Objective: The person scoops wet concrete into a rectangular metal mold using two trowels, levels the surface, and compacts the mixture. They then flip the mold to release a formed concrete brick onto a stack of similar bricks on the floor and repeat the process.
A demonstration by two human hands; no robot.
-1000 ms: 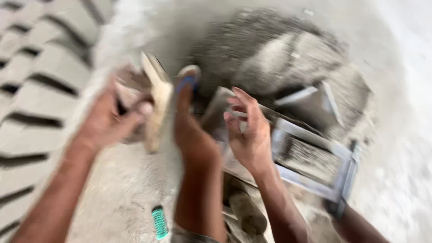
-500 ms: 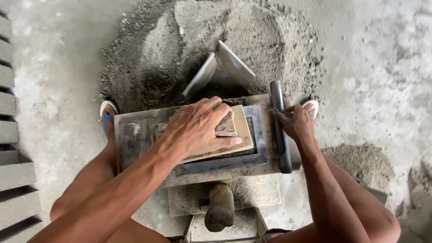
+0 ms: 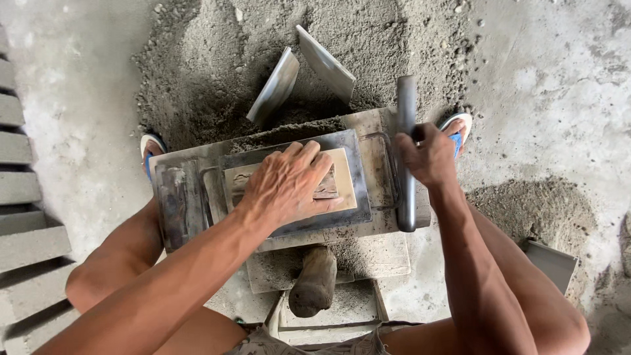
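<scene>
My left hand [image 3: 289, 184] lies flat, fingers spread, on a pale wooden board [image 3: 345, 177] that sits in a grey metal block mould [image 3: 358, 197]. My right hand [image 3: 430, 154] is closed round the dark metal bar handle [image 3: 406, 98] at the mould's right side. The mould rests on a grey metal stand [image 3: 174, 204] dusted with cement. A thick wooden handle [image 3: 314, 283] sticks out toward me below the mould.
A heap of grey sand-cement mix [image 3: 217, 59] lies beyond the mould with two metal plates [image 3: 325, 62] stuck in it. Rows of moulded grey blocks [image 3: 26, 243] line the left edge. My sandalled feet [image 3: 152, 146] flank the stand. Another metal plate [image 3: 552, 263] lies lower right.
One second ago I was turned left, holding a board near the blocks. Half a second ago both hands were at the mould. Since then they have barely moved.
</scene>
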